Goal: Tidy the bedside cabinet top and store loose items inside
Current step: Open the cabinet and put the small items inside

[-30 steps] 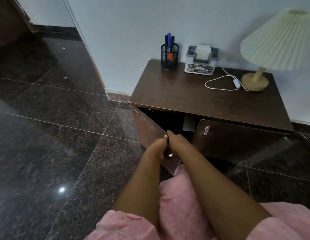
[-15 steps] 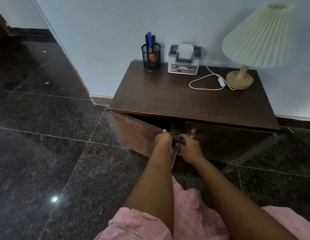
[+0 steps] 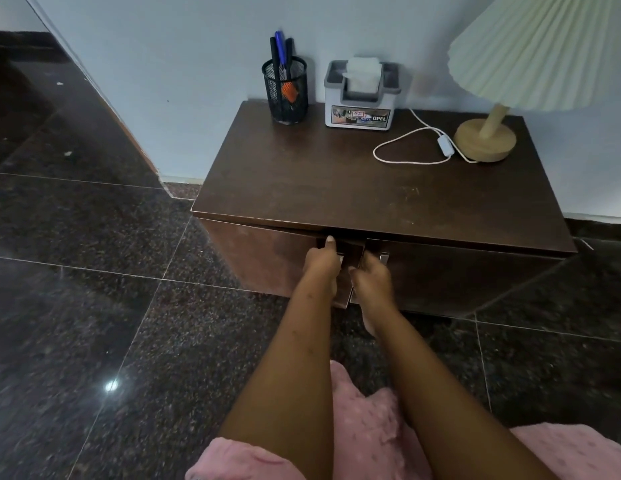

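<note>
The dark wooden bedside cabinet (image 3: 319, 181) stands against the wall. Its left door (image 3: 267, 261) is almost flush, its free edge still standing slightly proud. My left hand (image 3: 321, 263) grips that door at its metal handle, thumb up on the door's top edge. My right hand (image 3: 371, 277) is curled around the same door's free edge, beside the right door's handle (image 3: 384, 258). The right door (image 3: 458, 275) is closed. On top stand a black mesh pen holder (image 3: 285, 95), a grey tissue box (image 3: 361, 98) and a lamp (image 3: 486, 140) with a looped white cord (image 3: 406, 147).
Dark polished floor tiles (image 3: 94, 306) surround the cabinet on the left and in front. A pale wall runs behind it, with a wall corner at the left. My pink-clad knees (image 3: 364, 441) are at the bottom of the view.
The left door has swung from wide open to almost closed, with both hands moving with it toward the cabinet. The view has moved closer to the cabinet.
</note>
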Action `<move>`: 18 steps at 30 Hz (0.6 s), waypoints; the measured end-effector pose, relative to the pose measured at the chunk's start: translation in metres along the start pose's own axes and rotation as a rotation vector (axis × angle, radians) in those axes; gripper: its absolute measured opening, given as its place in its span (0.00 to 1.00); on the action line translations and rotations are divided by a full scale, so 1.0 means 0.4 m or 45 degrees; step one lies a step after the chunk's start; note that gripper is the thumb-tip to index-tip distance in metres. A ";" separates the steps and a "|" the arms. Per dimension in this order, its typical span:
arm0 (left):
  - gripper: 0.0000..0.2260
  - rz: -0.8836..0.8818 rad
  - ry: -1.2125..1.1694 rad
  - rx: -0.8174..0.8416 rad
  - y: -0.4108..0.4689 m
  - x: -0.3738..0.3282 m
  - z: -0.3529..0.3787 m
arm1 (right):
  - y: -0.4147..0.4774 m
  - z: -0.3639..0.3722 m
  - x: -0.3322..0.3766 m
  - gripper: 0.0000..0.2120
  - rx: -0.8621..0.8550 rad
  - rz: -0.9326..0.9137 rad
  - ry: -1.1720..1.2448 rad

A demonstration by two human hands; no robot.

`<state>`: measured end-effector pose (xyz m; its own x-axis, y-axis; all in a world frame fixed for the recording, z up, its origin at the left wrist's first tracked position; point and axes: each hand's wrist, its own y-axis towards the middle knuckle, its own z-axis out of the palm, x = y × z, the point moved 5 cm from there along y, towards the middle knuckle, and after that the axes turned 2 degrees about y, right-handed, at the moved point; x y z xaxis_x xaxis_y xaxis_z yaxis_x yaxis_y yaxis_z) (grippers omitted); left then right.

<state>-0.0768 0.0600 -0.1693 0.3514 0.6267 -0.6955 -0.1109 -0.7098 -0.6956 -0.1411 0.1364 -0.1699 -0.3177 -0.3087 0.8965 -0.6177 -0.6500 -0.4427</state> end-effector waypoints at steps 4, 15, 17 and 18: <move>0.22 0.033 -0.052 0.087 -0.005 -0.004 0.008 | -0.007 0.022 -0.004 0.22 0.003 0.004 0.115; 0.16 0.170 -0.057 0.204 -0.018 -0.008 0.029 | -0.004 0.051 0.006 0.25 0.115 0.115 0.248; 0.15 0.195 -0.052 0.218 -0.023 -0.006 0.030 | -0.006 0.050 0.012 0.20 0.129 0.093 0.269; 0.16 0.205 -0.049 0.226 -0.027 -0.007 0.030 | -0.010 0.048 0.013 0.19 0.136 0.089 0.282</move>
<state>-0.0876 0.0697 -0.1619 0.2808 0.5242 -0.8040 -0.3254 -0.7360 -0.5936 -0.1264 0.1239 -0.1630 -0.5142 -0.2037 0.8331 -0.5130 -0.7054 -0.4891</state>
